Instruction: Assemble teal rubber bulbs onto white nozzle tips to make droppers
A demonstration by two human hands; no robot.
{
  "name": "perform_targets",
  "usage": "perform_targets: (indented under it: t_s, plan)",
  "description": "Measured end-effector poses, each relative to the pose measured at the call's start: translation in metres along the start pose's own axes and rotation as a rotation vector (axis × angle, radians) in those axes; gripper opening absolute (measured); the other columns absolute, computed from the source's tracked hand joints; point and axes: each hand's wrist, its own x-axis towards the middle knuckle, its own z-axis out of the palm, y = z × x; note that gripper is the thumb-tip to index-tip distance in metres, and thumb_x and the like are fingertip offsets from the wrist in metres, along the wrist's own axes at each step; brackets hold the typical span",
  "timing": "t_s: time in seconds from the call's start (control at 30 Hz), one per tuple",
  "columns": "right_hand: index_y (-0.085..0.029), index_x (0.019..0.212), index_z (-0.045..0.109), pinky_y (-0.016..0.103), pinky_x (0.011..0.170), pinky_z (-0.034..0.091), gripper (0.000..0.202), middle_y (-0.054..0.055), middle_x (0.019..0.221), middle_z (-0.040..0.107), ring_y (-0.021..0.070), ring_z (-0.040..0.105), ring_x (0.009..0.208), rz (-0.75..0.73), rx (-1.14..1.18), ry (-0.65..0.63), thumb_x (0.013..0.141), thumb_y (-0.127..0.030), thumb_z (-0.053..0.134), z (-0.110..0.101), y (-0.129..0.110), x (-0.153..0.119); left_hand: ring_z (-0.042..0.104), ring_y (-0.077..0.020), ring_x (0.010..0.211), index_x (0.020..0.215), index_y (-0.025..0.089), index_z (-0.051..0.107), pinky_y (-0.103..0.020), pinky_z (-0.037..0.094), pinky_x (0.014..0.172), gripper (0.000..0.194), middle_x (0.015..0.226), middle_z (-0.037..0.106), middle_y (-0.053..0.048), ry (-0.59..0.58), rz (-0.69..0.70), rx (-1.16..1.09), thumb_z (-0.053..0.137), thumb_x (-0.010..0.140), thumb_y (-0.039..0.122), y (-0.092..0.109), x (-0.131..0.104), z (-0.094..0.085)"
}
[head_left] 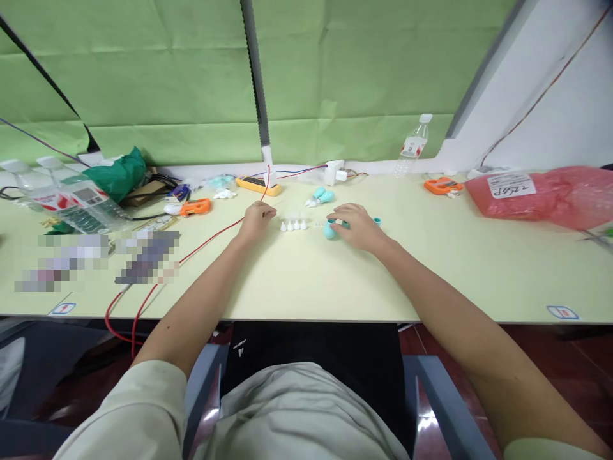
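Observation:
My left hand (pixel 257 220) rests on the table with its fingers bent and close together. Whatever may be inside it is hidden. Just to its right stands a short row of small white pointed pieces (pixel 294 225), with faint clear pieces behind them. My right hand (pixel 357 225) has its thumb and fingers closed around a teal rubber bulb (pixel 345 224), mostly covered by the hand. Another teal bulb (pixel 329 230) stands at its fingertips, and a teal open-ended piece (pixel 377 221) shows beyond its knuckles. Farther back lie more teal bulbs (pixel 323 195) with whitish tips.
A yellow multimeter (pixel 258 185) and a white plug adapter (pixel 335 172) lie along the back. A red cable (pixel 211 239) crosses on the left, near water bottles (pixel 81 198) and an orange tool (pixel 195 207). At right are another orange tool (pixel 443 186) and a red bag (pixel 541 198).

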Motion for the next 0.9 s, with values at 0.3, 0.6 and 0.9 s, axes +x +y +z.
perform_targets:
  t_s: [0.3,0.6,0.9]
  plan:
    - [-0.023,0.111,0.078,0.053,0.111,0.037,0.027,0.01,0.115,0.076,0.0309,0.062,0.122,0.032,-0.016,-0.04,0.092,-0.028,0.059,0.002,0.004,-0.001,0.064,-0.0219,0.109,0.123,0.017,0.071,-0.037,0.049,0.102,0.042,0.12,0.068,-0.011,-0.156,0.058,0.038,0.044,0.091,0.015,0.001,0.0,0.005]
    - [-0.025,0.109,0.077,0.054,0.11,0.04,0.026,0.01,0.115,0.076,0.0303,0.063,0.12,0.036,-0.013,-0.033,0.09,-0.026,0.06,0.001,0.001,-0.001,0.065,-0.0182,0.089,0.132,0.023,0.058,-0.034,0.052,0.085,0.043,0.115,0.07,-0.009,-0.136,-0.058,-0.104,0.058,0.089,0.024,0.011,0.0,0.009]
    - [-0.024,0.11,0.077,0.053,0.107,0.041,0.026,0.01,0.113,0.077,0.0308,0.064,0.116,0.075,0.009,-0.047,0.089,-0.026,0.06,-0.002,-0.004,-0.001,0.068,-0.0202,0.093,0.122,0.019,0.062,-0.035,0.053,0.086,0.034,0.111,0.071,-0.01,-0.143,-0.074,-0.144,0.058,0.088,0.027,0.011,-0.001,0.011]
